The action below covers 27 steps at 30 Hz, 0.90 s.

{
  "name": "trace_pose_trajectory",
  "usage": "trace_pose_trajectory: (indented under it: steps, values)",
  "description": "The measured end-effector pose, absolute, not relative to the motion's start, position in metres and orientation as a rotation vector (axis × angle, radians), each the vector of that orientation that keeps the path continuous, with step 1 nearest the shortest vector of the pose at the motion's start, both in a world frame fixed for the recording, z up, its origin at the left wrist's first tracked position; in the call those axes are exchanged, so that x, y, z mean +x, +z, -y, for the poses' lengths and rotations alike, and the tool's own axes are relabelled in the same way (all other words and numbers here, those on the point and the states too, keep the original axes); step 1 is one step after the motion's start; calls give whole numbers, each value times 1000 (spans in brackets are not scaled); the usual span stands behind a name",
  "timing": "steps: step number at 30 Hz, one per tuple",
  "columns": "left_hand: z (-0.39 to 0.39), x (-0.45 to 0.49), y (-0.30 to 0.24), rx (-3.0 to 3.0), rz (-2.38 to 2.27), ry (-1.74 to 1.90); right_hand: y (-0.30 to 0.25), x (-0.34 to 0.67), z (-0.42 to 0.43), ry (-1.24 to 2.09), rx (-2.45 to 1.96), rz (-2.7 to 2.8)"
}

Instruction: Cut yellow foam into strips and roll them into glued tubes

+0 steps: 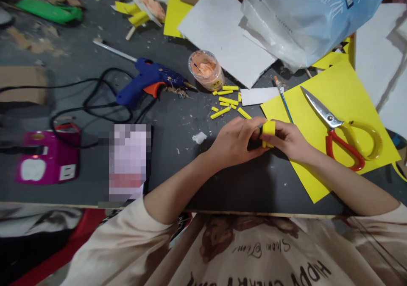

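Observation:
Both my hands meet over the dark table (pixel 178 167) and pinch a small rolled piece of yellow paper (pixel 269 130). My left hand (pixel 237 141) curls round it from the left, fingers closed on the roll. My right hand (pixel 288 138) grips it from the right, resting on the edge of a large yellow sheet (pixel 321 154). Several short yellow paper rolls (pixel 227 102) lie scattered just beyond my hands.
Scissors (pixel 341 129) with yellow and red handles lie on the yellow sheet beside a thin brush (pixel 284 99). A blue glue gun (pixel 149 80) with black cord, an orange jar (pixel 206 69), white sheets (pixel 222 35), a plastic bag (pixel 305 18) and a pink box (pixel 47 156) surround the area.

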<state>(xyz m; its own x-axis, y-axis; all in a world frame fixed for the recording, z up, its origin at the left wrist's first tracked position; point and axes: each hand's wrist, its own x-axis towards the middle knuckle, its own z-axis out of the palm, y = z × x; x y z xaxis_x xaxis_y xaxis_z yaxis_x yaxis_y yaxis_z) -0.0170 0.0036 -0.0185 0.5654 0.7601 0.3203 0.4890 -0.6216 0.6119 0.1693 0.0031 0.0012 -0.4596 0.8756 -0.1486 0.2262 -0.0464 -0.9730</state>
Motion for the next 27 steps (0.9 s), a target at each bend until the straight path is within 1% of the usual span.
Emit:
trace_pose_trajectory:
  steps: [4, 8, 12, 17, 22, 27]
  values:
    - [-5, -16, -13, 2226, -1047, 741, 2, 172, -5, 1557, -1108, 1764]
    - [-8, -16, -6, 1989, -902, 810, 3, 174, -6, 1513, -1059, 1887]
    - [-11, -16, -2, 1800, -920, 874, 3, 173, -6, 1461, -1062, 1956]
    - [-10, -14, -2, 1588, -957, 954, 2, 171, -4, 1405, -1133, 1789]
    - [-7, -12, -1, 1577, -979, 1035, -5, 173, -2, 1315, -1203, 1562]
    - [-3, -10, -1, 1700, -1001, 921, -10, 173, -3, 1355, -1155, 1347]
